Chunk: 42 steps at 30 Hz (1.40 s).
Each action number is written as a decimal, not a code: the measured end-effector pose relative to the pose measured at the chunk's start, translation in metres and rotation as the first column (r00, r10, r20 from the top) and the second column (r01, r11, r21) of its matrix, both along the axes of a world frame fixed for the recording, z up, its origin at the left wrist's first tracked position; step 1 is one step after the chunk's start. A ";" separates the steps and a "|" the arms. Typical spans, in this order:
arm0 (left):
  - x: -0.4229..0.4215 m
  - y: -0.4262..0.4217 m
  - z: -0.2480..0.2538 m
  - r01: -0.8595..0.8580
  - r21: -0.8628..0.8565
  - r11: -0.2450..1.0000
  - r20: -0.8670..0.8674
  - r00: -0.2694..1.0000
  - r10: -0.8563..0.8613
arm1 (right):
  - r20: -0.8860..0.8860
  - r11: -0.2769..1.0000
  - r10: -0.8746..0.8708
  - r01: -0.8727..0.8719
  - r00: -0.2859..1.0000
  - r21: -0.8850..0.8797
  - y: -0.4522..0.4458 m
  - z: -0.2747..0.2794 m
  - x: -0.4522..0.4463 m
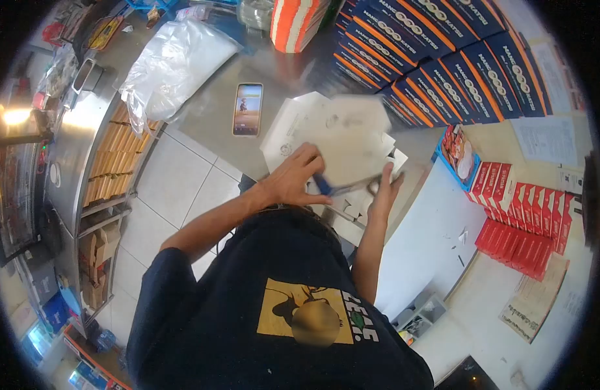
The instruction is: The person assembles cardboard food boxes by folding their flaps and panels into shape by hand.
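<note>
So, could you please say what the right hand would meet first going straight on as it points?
The right hand would probably meet the white cardboard first, near its notched edge; depth is unclear.

Cardboard box [342, 146], one o'clock: off-white; dark blue is shown at its six o'clock edge. Stacked boxes [436, 71], between one and two o'clock: navy, banded in orange, lettered in white. Striped package [296, 26], twelve o'clock: orange and white. Small cartons [531, 211], three o'clock: red, marked in white. Shirt [215, 331], six o'clock: black, printed with a yellow panel. Floor tiles [173, 175], nine o'clock: white, dark-jointed.
</note>
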<state>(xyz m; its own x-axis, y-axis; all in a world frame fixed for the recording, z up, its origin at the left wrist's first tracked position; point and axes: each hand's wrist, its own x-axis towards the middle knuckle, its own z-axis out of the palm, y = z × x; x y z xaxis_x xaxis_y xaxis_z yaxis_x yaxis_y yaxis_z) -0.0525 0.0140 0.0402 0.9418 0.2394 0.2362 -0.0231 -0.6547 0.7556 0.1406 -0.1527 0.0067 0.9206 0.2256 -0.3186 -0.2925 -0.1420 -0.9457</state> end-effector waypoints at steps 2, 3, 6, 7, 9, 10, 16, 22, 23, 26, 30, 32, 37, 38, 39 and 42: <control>-0.012 0.000 -0.036 0.029 -0.064 0.998 -0.126 0.991 -0.037 | -0.167 0.999 -0.039 0.040 0.985 0.004 -0.005 -0.028 0.009; -0.012 -0.005 -0.053 0.030 -0.068 0.997 -0.126 0.991 -0.039 | -0.326 0.996 -0.082 0.085 0.942 -0.005 -0.008 -0.037 0.011; -0.005 -0.013 -0.067 -0.200 0.223 0.954 -0.111 0.967 0.228 | -0.286 0.988 -0.145 0.153 0.947 0.004 -0.008 -0.038 0.004; 0.002 -0.010 -0.052 -0.208 0.225 0.952 -0.120 0.964 0.239 | -0.244 0.980 -0.190 0.197 0.951 0.005 -0.006 -0.043 0.004; 0.021 -0.011 -0.045 -0.222 0.225 0.949 -0.131 0.958 0.255 | -0.146 0.990 -0.090 0.105 0.985 0.098 -0.012 -0.063 0.010; 0.036 -0.015 -0.048 -0.275 0.012 0.961 -0.104 0.956 0.275 | -0.038 0.984 -0.006 0.013 0.999 0.179 -0.013 -0.063 0.010; 0.122 -0.015 -0.056 -0.336 -0.778 0.531 -0.256 0.941 0.221 | 0.518 0.882 0.468 -0.347 0.715 -0.319 0.012 -0.004 -0.033; 0.137 -0.013 -0.075 -0.395 -0.732 0.556 -0.224 0.909 0.351 | 0.578 0.859 0.513 -0.366 0.635 -0.359 0.010 -0.021 -0.043; 0.141 -0.013 -0.080 -0.460 -0.720 0.521 -0.266 0.875 0.405 | 0.428 0.966 0.245 -0.256 0.870 -0.034 0.008 -0.032 -0.046; 0.147 -0.021 -0.089 -0.504 -0.805 0.313 -0.342 0.825 0.449 | 0.157 0.969 -0.037 -0.003 0.987 0.247 0.006 -0.039 -0.047; 0.138 -0.026 -0.076 -0.502 -0.764 0.406 -0.347 0.850 0.397 | 0.471 0.865 0.477 -0.300 0.743 -0.403 0.007 -0.007 -0.045; 0.138 -0.037 -0.085 -0.493 -0.710 0.502 -0.298 0.857 0.420 | 0.478 0.852 0.491 -0.284 0.728 -0.440 0.005 -0.015 -0.041; 0.140 -0.060 -0.090 -0.554 -0.437 0.709 -0.182 0.826 0.534 | 0.413 0.810 0.526 -0.289 0.743 -0.511 0.008 -0.021 -0.037; 0.141 -0.060 -0.092 -0.552 -0.439 0.709 -0.180 0.827 0.533 | 0.405 0.787 0.550 -0.291 0.730 -0.545 0.006 -0.025 -0.035; 0.142 -0.056 -0.089 -0.533 -0.497 0.685 -0.232 0.842 0.487 | 0.396 0.763 0.575 -0.293 0.716 -0.576 0.010 -0.019 -0.036; 0.140 -0.058 -0.082 -0.464 -0.448 0.764 -0.268 0.885 0.380 | 0.283 0.873 0.408 -0.281 0.868 -0.398 0.017 0.013 -0.036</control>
<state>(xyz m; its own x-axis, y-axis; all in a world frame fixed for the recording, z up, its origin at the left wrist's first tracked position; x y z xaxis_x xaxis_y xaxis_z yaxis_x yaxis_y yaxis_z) 0.0876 -0.0444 -0.0416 0.7309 0.6639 -0.1579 0.3091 -0.1158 0.9439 0.1043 -0.1356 0.0194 0.8663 0.4878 -0.1077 0.1729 -0.4951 -0.8514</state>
